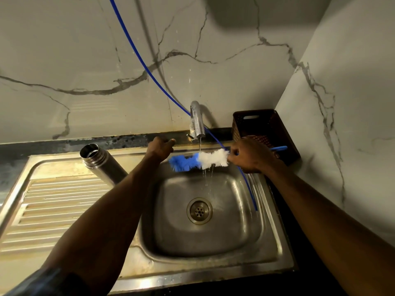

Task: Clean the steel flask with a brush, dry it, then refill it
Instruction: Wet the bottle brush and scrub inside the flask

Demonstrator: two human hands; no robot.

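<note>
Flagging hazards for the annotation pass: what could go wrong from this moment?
1. The steel flask stands open on the drainboard, right beside the left forearm; pulling the arm back could topple it.
2. The right hand holds the brush under the running tap; bristles may spray water.
3. The blue tube hangs close by and could snag the brush.

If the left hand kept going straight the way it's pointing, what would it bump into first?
Probably the small lever at the base of the shiny chrome tap. The left hand reaches up and to the right, fingertips just short of it; depth is hard to judge, so it may already touch.
</note>
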